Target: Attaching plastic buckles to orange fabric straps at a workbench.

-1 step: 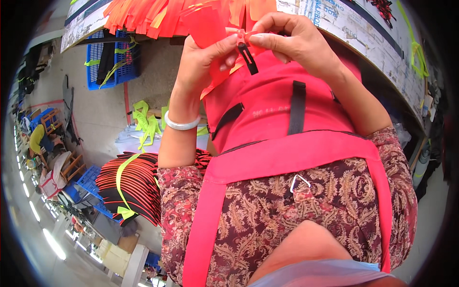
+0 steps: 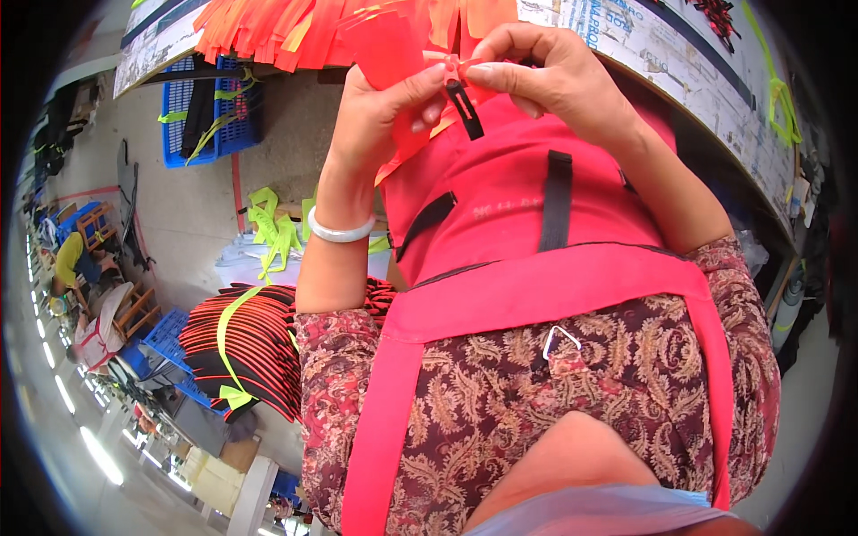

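Lettering (image 2: 593, 23) marks worktable (image 2: 679, 89) and apron (image 2: 527, 284) while both hands (image 2: 380, 107) (image 2: 559, 80) pinch orange fabric (image 2: 391, 52).

The change was barely visible. The black slotted tab (image 2: 465, 113) below the fingertips seemed to have shifted by a hair, together with the small red piece (image 2: 452, 69) above it, between the left hand (image 2: 391, 112) and the right hand (image 2: 554, 85). The shift was too slight for its direction to be told.
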Available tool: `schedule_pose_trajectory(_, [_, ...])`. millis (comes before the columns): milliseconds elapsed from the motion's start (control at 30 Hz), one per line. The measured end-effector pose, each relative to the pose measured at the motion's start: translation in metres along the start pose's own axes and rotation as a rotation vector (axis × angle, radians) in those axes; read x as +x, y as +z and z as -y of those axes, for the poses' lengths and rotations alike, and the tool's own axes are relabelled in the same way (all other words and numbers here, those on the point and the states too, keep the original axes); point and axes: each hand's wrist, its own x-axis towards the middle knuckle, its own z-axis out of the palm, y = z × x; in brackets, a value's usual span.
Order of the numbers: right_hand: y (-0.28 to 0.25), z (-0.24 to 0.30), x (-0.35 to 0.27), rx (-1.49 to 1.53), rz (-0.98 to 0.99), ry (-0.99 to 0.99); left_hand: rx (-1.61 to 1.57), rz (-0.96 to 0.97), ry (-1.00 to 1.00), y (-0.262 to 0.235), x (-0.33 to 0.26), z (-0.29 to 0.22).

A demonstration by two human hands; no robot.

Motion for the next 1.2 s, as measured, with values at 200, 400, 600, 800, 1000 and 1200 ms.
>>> schedule_pose_trajectory(200, [-0.001,0.003,-0.002,-0.113,0.005,0.072,0.035,0.027,-0.015,-0.003,0.001,0.002])
schedule_pose_trajectory(400, [-0.003,0.005,-0.001,-0.170,0.030,0.073,0.133,0.038,0.023,-0.004,0.002,0.003])
schedule_pose_trajectory(600, [-0.010,0.007,0.005,-0.126,0.126,0.117,0.148,0.055,-0.063,-0.001,0.001,-0.006])
schedule_pose_trajectory(800, [0.009,-0.024,0.001,0.017,-0.142,-0.151,0.152,-0.047,0.112,0.005,0.006,0.002])
schedule_pose_trajectory(1000, [0.008,-0.025,0.003,0.036,-0.137,-0.259,0.142,-0.114,0.232,0.006,0.002,0.023])
schedule_pose_trajectory(1200, [0.009,-0.019,0.004,-0.490,-0.131,-0.563,0.343,-0.131,0.329,0.006,0.001,0.027])
